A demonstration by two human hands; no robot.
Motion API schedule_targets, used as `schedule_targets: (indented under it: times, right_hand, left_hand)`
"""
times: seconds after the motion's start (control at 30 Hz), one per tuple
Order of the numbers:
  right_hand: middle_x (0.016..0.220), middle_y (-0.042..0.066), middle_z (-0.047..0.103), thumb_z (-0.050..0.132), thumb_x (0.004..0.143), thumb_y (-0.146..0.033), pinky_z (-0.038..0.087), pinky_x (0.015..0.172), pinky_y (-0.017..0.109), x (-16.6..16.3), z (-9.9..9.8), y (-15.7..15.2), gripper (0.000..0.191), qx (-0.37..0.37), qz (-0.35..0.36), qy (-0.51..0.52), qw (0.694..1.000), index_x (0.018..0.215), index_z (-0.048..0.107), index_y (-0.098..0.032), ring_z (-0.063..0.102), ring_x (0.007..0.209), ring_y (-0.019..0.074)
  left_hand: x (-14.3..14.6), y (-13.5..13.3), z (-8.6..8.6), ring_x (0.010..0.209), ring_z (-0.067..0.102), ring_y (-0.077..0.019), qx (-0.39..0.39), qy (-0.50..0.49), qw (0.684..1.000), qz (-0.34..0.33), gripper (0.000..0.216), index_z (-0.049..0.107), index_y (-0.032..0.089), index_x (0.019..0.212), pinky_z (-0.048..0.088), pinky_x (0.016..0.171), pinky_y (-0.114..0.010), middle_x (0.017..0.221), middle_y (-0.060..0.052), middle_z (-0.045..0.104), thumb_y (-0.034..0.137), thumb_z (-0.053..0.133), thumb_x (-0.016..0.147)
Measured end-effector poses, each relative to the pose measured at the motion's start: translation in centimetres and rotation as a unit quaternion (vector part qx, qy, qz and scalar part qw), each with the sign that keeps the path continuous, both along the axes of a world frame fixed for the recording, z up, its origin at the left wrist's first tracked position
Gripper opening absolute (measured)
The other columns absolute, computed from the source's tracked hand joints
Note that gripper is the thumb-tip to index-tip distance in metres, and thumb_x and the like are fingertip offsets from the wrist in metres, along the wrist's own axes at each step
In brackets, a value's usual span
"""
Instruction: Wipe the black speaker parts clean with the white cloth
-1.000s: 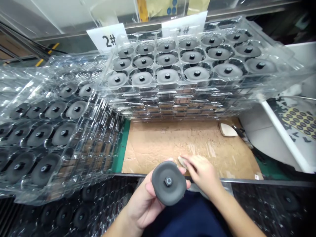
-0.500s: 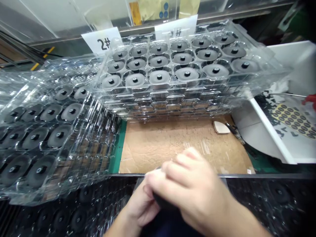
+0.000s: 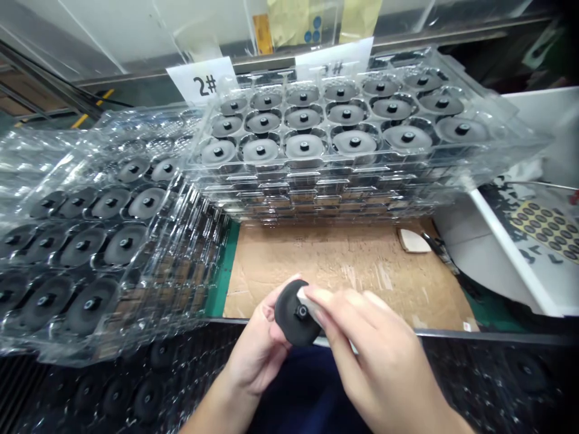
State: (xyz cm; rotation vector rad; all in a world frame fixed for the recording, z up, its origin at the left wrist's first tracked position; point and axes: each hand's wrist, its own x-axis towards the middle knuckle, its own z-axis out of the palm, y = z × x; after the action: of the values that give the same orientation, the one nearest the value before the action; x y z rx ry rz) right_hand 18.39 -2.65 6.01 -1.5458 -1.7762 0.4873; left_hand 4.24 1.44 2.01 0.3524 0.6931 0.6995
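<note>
Left hand [image 3: 257,352] holds a black disc [image 3: 288,313], fingers curled round the rim and back, disc tilted, central stud facing the camera. Right hand [image 3: 382,349] pinches a small pale pad [image 3: 308,301] between thumb and fingers; pad is on the disc's face, right beside the stud. Pad mostly hidden by the fingers, exact outline can't be told. From this view the disc sits at the front edge of the cardboard sheet [image 3: 294,259], left of the edge's middle; height above it can't be told.

Cardboard lies on a green bench top [image 3: 222,280], green showing along its left edge. Near the cardboard's back right corner: a cream piece [image 3: 414,241], with a dark-handled tool [image 3: 439,254] just beside it. Along the back edge, a stack of clear trays [image 3: 325,193], top one with rows of similar discs, studs up. Second tray stack [image 3: 167,271] off the left edge, discs in it too. White sign reading "2#" [image 3: 203,81] behind, where the stacks meet. Past the right edge, a white bin [image 3: 515,247] with a yellow sticker sheet [image 3: 545,226] inside.
</note>
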Motion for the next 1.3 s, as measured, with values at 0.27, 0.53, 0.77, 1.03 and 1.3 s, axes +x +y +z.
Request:
schedule_targets:
  times: [0.27,0.53,0.77,1.03,1.3]
  right_hand:
    - [0.094,0.003,0.07,0.057,0.081,-0.03,0.055,0.062,0.023,3.0,-3.8,-1.1,0.02,-0.181,-0.075,0.335,0.922,0.098,0.066,-0.025,0.066,0.078,0.018]
    - [0.094,0.0,0.068,0.056,0.082,-0.026,0.052,0.058,0.019,3.2,-1.1,0.3,0.022,-0.086,-0.115,0.207,0.968,0.103,0.063,-0.028,0.063,0.074,0.014]
    - [0.085,0.001,0.063,0.045,0.085,-0.01,0.048,0.068,0.024,-0.8,1.1,1.9,0.024,-0.12,0.137,0.101,0.978,0.098,0.061,-0.022,0.059,0.075,0.0125]
    - [0.084,0.002,0.061,0.045,0.085,-0.011,0.046,0.069,0.021,-0.3,1.5,2.2,0.025,-0.088,0.141,0.128,0.978,0.103,0.059,-0.018,0.057,0.075,0.0109]
    - [0.072,-0.001,0.06,0.049,0.081,-0.011,0.044,0.052,0.021,3.1,2.5,1.4,0.023,-0.115,0.102,-0.007,0.988,0.098,0.059,-0.023,0.057,0.058,0.0114]
  left_hand:
    - [0.4,0.1,0.0,0.102,0.057,-0.0234,-0.018,-0.026,0.998,0.053,0.058,0.06,0.027,0.109,0.04,0.095,-0.034,0.111,-0.004,0.062,0.031,0.079,0.054]
    - [0.5,-0.6,0.1,0.104,0.058,-0.0237,-0.031,-0.059,0.997,0.04,0.047,0.058,0.023,0.112,0.043,0.092,-0.033,0.115,-0.007,0.062,0.027,0.071,0.067]
    - [0.1,-0.8,-0.3,0.099,0.06,-0.0185,-0.061,0.001,0.997,0.05,0.041,0.063,0.022,0.103,0.047,0.087,-0.026,0.106,-0.004,0.067,0.025,0.073,0.064]
    - [0.3,-0.4,0.1,0.096,0.061,-0.018,-0.078,-0.03,0.996,0.009,0.042,0.066,0.023,0.099,0.046,0.089,-0.027,0.103,-0.004,0.068,0.022,0.077,0.059]
    - [1.3,1.8,1.7,0.077,0.062,-0.0116,-0.057,-0.067,0.996,-0.035,0.043,0.07,0.021,0.088,0.047,0.076,-0.018,0.082,0.0,0.069,0.019,0.083,0.046]
